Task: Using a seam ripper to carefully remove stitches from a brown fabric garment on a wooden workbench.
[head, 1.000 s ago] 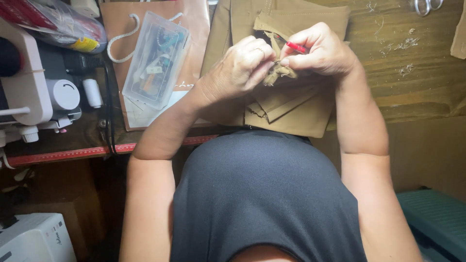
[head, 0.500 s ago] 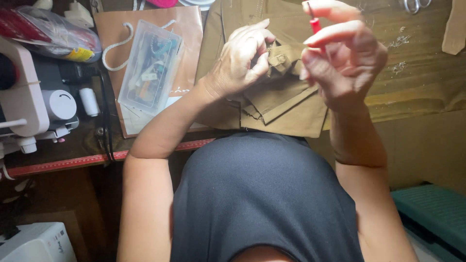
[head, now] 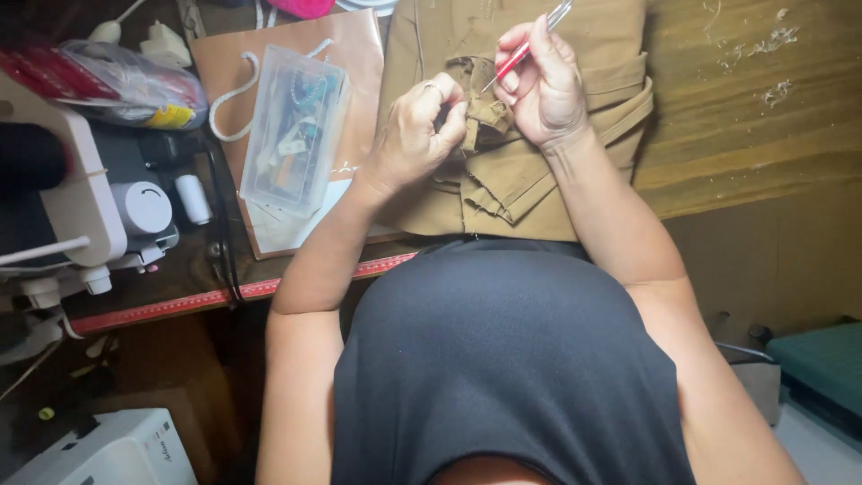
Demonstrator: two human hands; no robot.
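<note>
So the right hand [head: 543, 90] is coming back down onto the fabric now. Half a second ago it was lifted up and away with the red-handled seam ripper [head: 521, 49] raised clear, and now that tool's tip is pointing in right beside the bunched fold of the tan garment [head: 539, 171]. The fingers are closed around the handle in a pencil-type grip. The left hand [head: 417, 135] is pinching that little bunched-up fold, fingers curled tight on it, and it's sitting in pretty much the same spot as before. The garment itself is lying folded on the wooden counter [head: 754, 117], right in front of the person's chest. My read: the ripper is getting lined up for another go at the stitching in that fold, though the exact contact point is too small to make out. Off to the left, a clear plastic box [head: 296, 126] is resting on a brown paper bag [head: 355, 54], well apart from the hands.
</note>
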